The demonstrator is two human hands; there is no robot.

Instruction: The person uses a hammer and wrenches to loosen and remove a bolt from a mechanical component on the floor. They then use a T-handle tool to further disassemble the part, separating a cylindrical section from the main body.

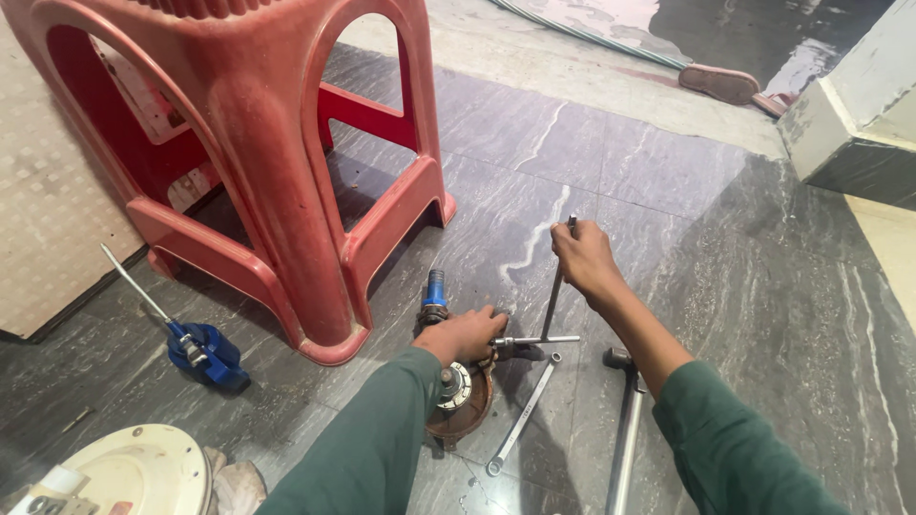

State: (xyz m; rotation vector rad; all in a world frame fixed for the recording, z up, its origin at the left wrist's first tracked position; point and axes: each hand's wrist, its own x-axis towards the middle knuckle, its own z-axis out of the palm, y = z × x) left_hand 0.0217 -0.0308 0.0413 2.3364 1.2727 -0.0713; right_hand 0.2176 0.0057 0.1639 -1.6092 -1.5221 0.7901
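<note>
Green-sleeved left hand [465, 334] presses down, fingers curled, on the rusty wheel hub [460, 396]; right hand [584, 259] grips the T-handle socket wrench [551, 303]. Socket could slip off if the hub shifts on the floor [725, 248]; knuckles might strike stone.

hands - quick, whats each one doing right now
Left hand: closed down on the rusty round metal part on the floor.
Right hand: shut around the handle of the T-shaped socket wrench.

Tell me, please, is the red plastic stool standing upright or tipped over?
Upright: the red plastic stool stands with its visible feet flat on the grey stone floor, seat uppermost.
</note>
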